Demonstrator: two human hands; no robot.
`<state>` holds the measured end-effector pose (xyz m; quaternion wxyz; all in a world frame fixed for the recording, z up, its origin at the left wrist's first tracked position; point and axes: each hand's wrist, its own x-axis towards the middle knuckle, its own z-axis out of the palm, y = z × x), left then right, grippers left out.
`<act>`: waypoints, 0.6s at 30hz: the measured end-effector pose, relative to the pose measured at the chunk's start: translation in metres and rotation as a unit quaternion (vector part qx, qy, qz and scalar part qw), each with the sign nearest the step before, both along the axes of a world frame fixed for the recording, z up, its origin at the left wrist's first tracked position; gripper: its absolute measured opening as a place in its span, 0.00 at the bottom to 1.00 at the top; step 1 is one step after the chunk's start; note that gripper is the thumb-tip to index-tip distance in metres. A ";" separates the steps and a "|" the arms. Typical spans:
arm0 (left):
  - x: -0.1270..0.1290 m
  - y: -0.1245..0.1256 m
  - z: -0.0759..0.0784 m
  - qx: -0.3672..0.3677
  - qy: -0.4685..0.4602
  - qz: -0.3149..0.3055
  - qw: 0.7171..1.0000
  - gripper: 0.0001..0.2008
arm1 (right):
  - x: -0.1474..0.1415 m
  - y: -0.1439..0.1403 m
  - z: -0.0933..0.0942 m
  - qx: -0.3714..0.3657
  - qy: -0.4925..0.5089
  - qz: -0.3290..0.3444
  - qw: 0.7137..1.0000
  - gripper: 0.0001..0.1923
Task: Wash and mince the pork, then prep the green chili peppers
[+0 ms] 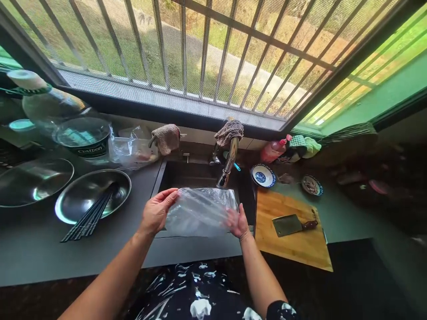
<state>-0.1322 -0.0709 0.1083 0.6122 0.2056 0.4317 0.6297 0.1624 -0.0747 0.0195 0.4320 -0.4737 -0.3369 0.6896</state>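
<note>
A clear plastic bag (196, 213) is spread out flat over the front of the sink. My left hand (156, 211) pinches its upper left corner between thumb and fingers. At the bag's right edge is my right hand (240, 224), its thumb pointing up and apart from the fingers. Those fingers show blurred through the plastic; whether they are inside the bag or behind it I cannot tell. Beyond the bag lies the dark sink (190, 173), with a chrome faucet (230, 160) above it.
Right of the sink, a cleaver (288, 225) lies on a wooden cutting board (283, 204). Behind it stand a blue-and-white bowl (263, 176) and a small dish (312, 185). On the left, black chopsticks (91, 215) rest across a metal bowl (71, 202). A barred window (200, 53) is ahead.
</note>
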 end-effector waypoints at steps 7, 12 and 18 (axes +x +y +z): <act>-0.006 0.009 -0.015 0.029 0.175 0.035 0.984 0.20 | -0.001 -0.003 0.029 0.011 0.057 0.079 0.995 0.18; -0.023 0.024 -0.001 0.075 0.292 0.054 0.952 0.19 | 0.017 0.000 0.056 0.072 0.009 -0.046 0.996 0.15; -0.030 0.058 -0.034 0.056 0.368 -0.027 0.928 0.17 | 0.038 0.012 0.080 0.151 -0.407 -0.055 0.899 0.23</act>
